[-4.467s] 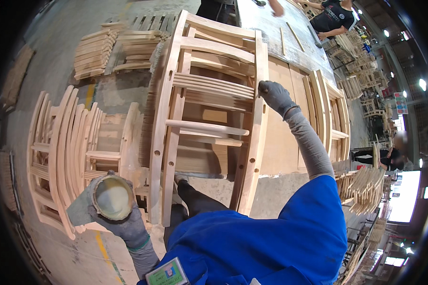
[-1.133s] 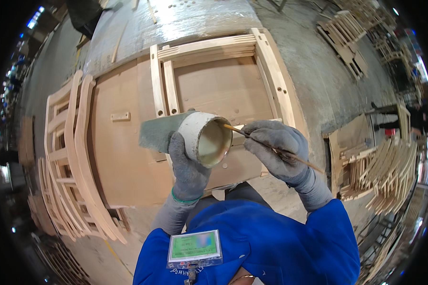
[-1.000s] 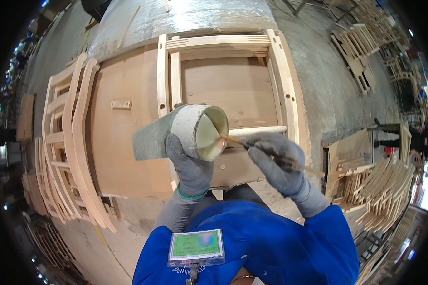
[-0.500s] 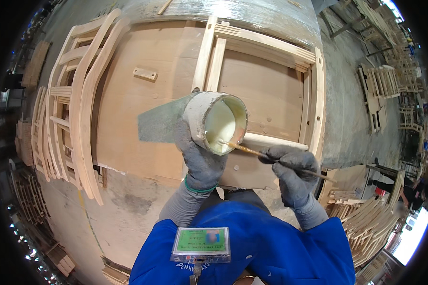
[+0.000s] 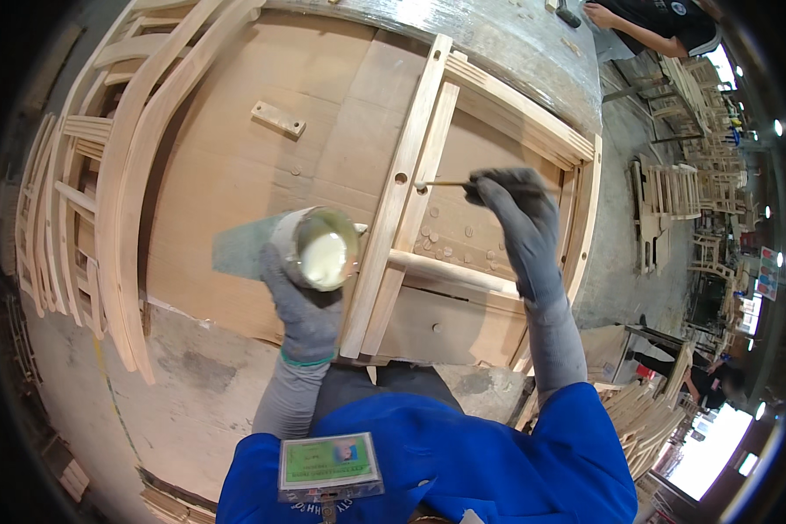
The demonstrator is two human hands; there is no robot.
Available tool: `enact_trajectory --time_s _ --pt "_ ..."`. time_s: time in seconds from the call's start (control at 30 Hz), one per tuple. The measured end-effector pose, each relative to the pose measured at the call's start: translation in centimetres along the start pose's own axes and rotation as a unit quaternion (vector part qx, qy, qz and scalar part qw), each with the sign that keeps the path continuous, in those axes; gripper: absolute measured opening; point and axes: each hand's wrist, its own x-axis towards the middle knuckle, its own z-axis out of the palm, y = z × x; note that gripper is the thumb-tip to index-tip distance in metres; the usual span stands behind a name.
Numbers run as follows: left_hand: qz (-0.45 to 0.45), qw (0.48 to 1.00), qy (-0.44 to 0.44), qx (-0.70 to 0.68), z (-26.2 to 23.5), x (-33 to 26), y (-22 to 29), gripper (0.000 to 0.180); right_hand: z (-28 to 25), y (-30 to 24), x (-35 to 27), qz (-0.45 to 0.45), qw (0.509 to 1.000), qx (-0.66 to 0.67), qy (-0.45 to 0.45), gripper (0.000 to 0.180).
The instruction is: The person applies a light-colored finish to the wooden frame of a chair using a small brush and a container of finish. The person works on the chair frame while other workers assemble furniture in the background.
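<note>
My left hand (image 5: 304,310), in a grey glove, is wrapped round a round pot (image 5: 285,234) of creamy white liquid (image 5: 325,260). The pot tilts, its mouth facing up toward me. A greenish translucent flat piece (image 5: 240,249) sticks out to its left. My gloved right hand (image 5: 520,210) pinches a thin brush (image 5: 447,184). The brush's whitish tip meets the inner of two side-by-side wooden rails, at or beside a hole there. These rails belong to a pale wooden frame (image 5: 421,131); the outer rail has another round hole. The right fingers are partly blurred.
Cardboard (image 5: 227,175) covers the work surface, with a small drilled wooden block (image 5: 278,119) on it. Curved wooden frames (image 5: 131,175) stand along the left edge. Plastic wrap (image 5: 498,35) covers the far part. Another person's arm (image 5: 642,31) is at the far right, near a hammer (image 5: 568,13).
The brush has come out of the pot, and my right hand has carried it forward to the rail. My left hand and the pot have shifted left and slightly nearer. The view has shifted.
</note>
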Motion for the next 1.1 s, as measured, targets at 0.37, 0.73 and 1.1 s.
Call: enact_trajectory --time_s 0.37,0.73,1.1 --pt "0.047 0.993 0.107 -0.009 -7.0 0.7 3.9 0.068 3.6 4.9 4.1 -0.089 0.937 -0.324 -0.095 0.021" --pt "-0.003 0.988 0.136 -0.067 -6.7 1.6 5.5 0.049 4.6 7.4 3.9 -0.092 0.928 -0.359 -0.029 0.029" --pt "0.066 0.984 0.115 0.118 -6.3 0.9 4.5 0.051 5.5 6.4 4.3 -0.084 0.924 -0.372 -0.039 0.027"
